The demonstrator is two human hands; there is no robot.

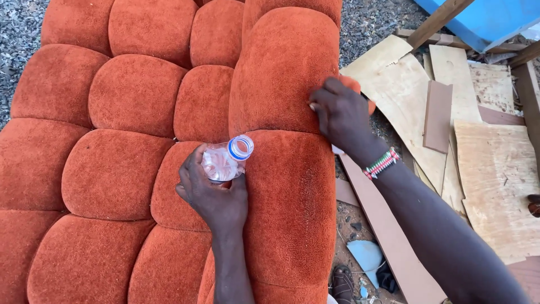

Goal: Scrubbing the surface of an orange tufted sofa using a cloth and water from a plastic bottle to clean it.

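Observation:
My left hand (214, 194) grips a clear plastic bottle (225, 159) with an open neck and a blue ring, held over a tufted orange sofa (135, 107). My right hand (340, 115) presses on the sofa's right cushion roll near its edge, fingers closed on something small and pale that is mostly hidden beneath it. A beaded bracelet (382, 163) circles the right wrist. The sofa lies below me, its fabric in rounded padded sections.
Plywood offcuts (495, 169) and a brown board (437, 115) lie on the ground to the right. A blue panel (489, 17) stands at the top right. Gravel (17, 28) shows at the top left. A sandal (342, 284) and scraps lie near the bottom.

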